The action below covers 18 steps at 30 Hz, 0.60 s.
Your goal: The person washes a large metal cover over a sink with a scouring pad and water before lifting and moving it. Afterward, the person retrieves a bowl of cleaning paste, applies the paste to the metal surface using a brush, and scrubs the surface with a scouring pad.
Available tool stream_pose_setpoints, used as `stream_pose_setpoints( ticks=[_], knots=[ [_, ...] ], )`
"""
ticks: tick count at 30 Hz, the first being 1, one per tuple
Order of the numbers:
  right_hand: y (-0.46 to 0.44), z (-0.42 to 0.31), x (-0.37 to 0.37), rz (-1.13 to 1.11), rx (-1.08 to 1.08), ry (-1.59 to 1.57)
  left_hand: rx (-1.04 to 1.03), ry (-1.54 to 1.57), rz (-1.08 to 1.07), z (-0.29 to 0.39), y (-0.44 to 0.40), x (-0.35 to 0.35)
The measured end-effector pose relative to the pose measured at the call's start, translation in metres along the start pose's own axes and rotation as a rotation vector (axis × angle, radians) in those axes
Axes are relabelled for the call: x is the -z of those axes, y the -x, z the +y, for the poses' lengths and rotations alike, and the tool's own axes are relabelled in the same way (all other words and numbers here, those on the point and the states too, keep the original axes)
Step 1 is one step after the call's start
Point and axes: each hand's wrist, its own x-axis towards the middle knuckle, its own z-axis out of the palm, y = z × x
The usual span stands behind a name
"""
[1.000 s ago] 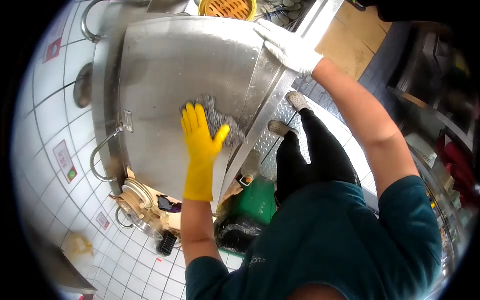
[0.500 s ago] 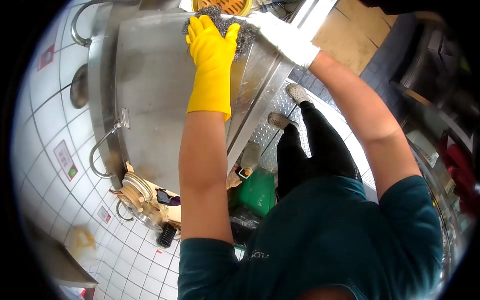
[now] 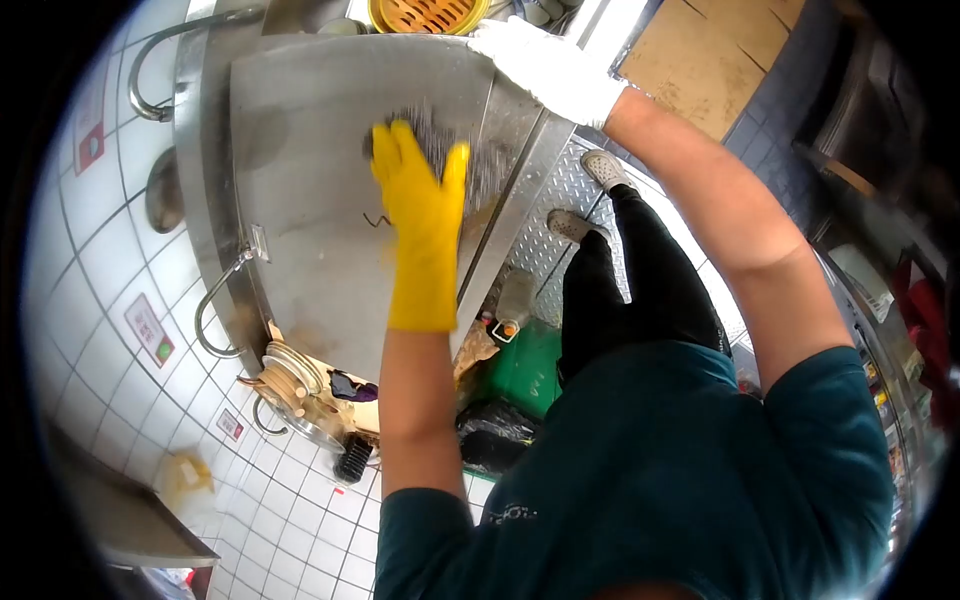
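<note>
My left hand point(image 3: 415, 195), in a long yellow rubber glove, presses a dark grey steel wool scourer point(image 3: 436, 138) onto a broad steel panel point(image 3: 310, 180). Its fingers point away from me, with the thumb set apart. Motion smears the scourer, and the glove covers part of it. Beside the wrist, a short dark bent strand point(image 3: 377, 220) lies on the metal. My right hand point(image 3: 535, 65), gloved in white, grips the panel's far right corner. Its fingertips are hard to make out there.
An orange slotted tray in a yellow basin point(image 3: 430, 14) stands beyond the panel. Curved metal pipes point(image 3: 208, 310) line the tiled wall. Stacked dishes point(image 3: 285, 375) and a black brush point(image 3: 353, 458) sit near left. A green bin point(image 3: 525, 370) stands beside my legs on the treadplate floor point(image 3: 550, 255).
My left hand has drawn the scourer from the panel's far edge back towards me. My right hand has shifted slightly left, staying at the far right corner.
</note>
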Motion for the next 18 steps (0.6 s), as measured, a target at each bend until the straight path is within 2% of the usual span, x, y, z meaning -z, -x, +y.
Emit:
stream_pose_setpoints(
  ticks=[1, 3, 6, 7, 11, 13, 15, 18],
  knots=[
    [0.000, 0.000, -0.001, 0.007, 0.012, 0.029, 0.025, -0.004, 0.036, 0.012, -0.031, -0.008],
    [-0.001, 0.003, 0.000, 0.017, 0.040, 0.092, -0.054, 0.012, 0.160, 0.028, -0.084, -0.016],
    [0.000, 0.006, -0.003, -0.001, 0.041, 0.097, -0.093, 0.011, 0.130, 0.020, -0.077, -0.014],
    [-0.002, 0.005, -0.002, 0.010, 0.037, 0.102, -0.028, 0.002, 0.044, 0.019, -0.051, -0.003],
    [-0.001, 0.003, -0.003, 0.039, 0.054, 0.107, -0.051, 0.063, -0.039, -0.033, 0.075, 0.017],
    [-0.003, 0.004, -0.004, 0.040, 0.045, 0.064, -0.074, -0.026, -0.085, -0.036, 0.120, 0.031],
    [-0.002, 0.000, -0.002, 0.025, -0.005, -0.020, -0.089, -0.100, -0.082, -0.029, 0.124, 0.026],
    [-0.002, 0.008, -0.006, 0.066, 0.055, 0.013, -0.103, -0.170, 0.023, 0.002, 0.077, 0.005]
  ],
)
